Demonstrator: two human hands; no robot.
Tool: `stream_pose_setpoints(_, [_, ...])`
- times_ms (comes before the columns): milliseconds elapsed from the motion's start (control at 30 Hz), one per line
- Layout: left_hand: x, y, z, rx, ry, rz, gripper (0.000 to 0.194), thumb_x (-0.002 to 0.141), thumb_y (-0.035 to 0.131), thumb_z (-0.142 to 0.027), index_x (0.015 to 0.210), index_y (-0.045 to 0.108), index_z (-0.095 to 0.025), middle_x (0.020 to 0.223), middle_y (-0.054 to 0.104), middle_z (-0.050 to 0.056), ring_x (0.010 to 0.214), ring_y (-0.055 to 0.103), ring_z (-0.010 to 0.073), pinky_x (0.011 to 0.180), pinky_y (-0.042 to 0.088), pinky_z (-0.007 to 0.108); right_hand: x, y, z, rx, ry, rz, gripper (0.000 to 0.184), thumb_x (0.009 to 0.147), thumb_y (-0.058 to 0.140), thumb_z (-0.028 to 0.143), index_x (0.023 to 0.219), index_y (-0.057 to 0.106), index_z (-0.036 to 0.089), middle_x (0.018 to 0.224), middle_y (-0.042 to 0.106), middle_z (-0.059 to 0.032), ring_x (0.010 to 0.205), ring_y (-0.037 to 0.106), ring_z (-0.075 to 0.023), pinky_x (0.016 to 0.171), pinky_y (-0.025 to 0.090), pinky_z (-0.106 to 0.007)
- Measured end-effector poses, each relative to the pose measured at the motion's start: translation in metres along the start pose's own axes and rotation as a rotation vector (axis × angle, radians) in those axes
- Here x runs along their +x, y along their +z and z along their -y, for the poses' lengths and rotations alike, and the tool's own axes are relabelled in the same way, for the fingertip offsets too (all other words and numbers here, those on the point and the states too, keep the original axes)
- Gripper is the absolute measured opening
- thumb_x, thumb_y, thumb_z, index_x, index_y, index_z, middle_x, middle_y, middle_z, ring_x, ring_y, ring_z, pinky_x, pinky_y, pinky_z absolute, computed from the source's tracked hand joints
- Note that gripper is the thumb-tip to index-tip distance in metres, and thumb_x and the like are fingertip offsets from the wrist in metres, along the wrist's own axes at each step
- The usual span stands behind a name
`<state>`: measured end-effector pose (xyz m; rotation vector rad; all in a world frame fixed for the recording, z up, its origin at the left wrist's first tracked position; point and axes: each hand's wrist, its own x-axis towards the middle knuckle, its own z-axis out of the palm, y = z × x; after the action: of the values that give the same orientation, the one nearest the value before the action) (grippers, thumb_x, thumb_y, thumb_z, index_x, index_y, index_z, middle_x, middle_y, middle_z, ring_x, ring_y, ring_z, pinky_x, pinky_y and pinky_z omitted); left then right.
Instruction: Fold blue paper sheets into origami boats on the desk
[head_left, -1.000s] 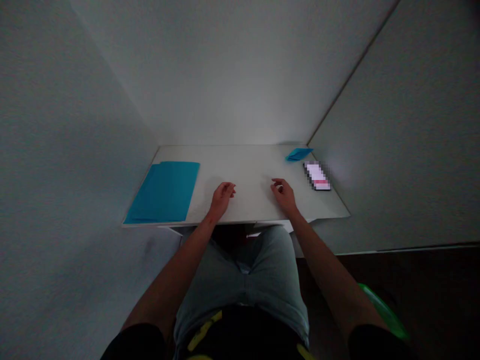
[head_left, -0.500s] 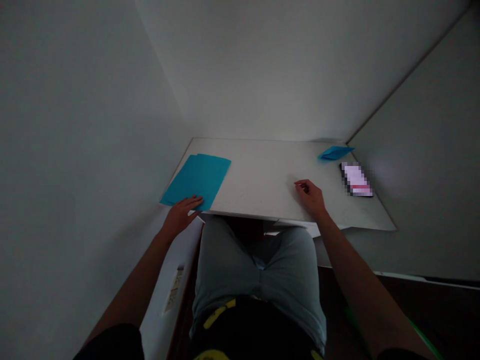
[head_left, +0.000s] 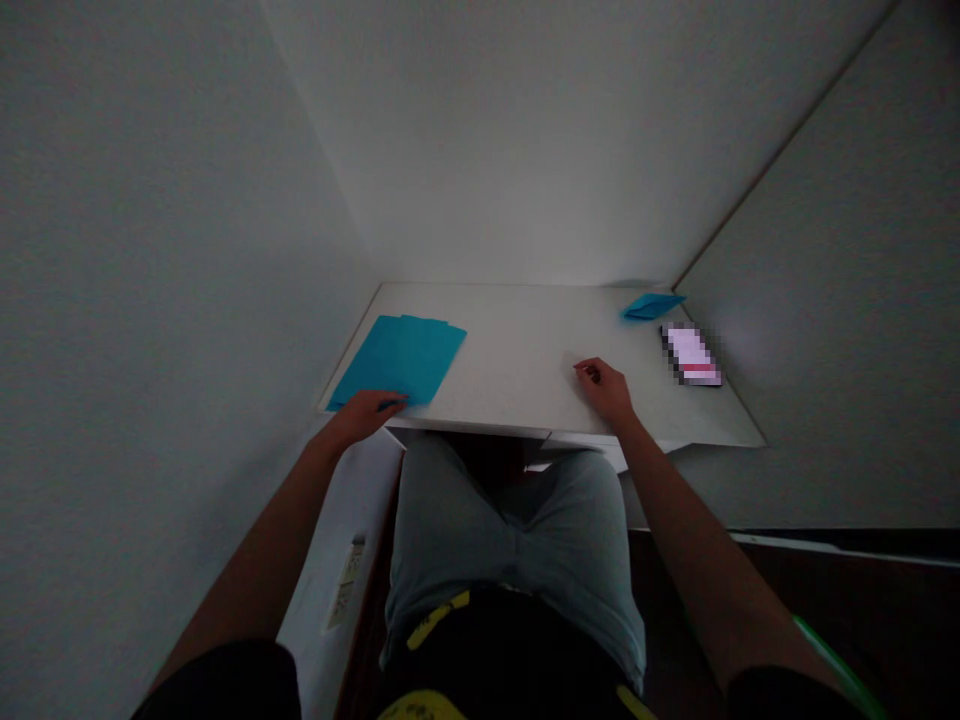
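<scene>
Several blue sheets of paper (head_left: 405,350) lie in a slightly fanned stack at the left of the white table (head_left: 517,350). My left hand (head_left: 367,412) is at their near edge, its fingers and thumb bent together on the paper; how many sheets it grips I cannot tell. On the bare tabletop to the right of the middle rests my right hand (head_left: 606,392), fingers curled in, with nothing visible in them. Further back on the right stands a folded blue paper piece (head_left: 652,306), apart from both hands.
A phone (head_left: 691,355) with a lit, blurred screen lies near the table's right edge. Walls (head_left: 525,200) close in the table at the back and both sides. My legs (head_left: 510,540) are under the near edge. A wall socket (head_left: 345,585) is at lower left.
My left hand has gone from lying flat on the stack to bent fingers at its near edge. The top paper has shifted, showing another corner. My right hand stays curled; the view has shifted slightly.
</scene>
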<state>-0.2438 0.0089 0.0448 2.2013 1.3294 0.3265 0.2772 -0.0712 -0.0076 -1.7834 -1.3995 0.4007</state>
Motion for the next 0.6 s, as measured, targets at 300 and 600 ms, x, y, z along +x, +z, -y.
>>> stream_pose_setpoints(300, [0.021, 0.000, -0.061, 0.095, 0.057, -0.178, 0.048, 0.109, 0.045, -0.049, 0.136, 0.077, -0.026, 0.141, 0.076, 0.004, 0.133, 0.070, 0.0304, 0.119, 0.052, 0.045, 0.003, 0.008, -0.009, -0.008, -0.103, -0.034, 0.040, 0.092, 0.063, 0.049, 0.120, 0.070, 0.021, 0.104, 0.076, -0.0102, 0.076, 0.065, -0.0241, 0.074, 0.054, -0.040])
stream_pose_setpoints(600, [0.057, 0.082, -0.181, 0.165, 0.269, 0.018, 0.041, 0.112, 0.046, -0.030, 0.142, 0.074, -0.030, 0.151, 0.069, 0.005, 0.138, 0.067, 0.0292, 0.117, 0.054, 0.045, -0.011, 0.007, 0.012, -0.263, -0.490, 0.074, 0.078, 0.097, 0.068, 0.047, 0.166, 0.042, 0.021, 0.162, 0.054, -0.0187, 0.140, 0.057, -0.0395, 0.114, 0.049, -0.059])
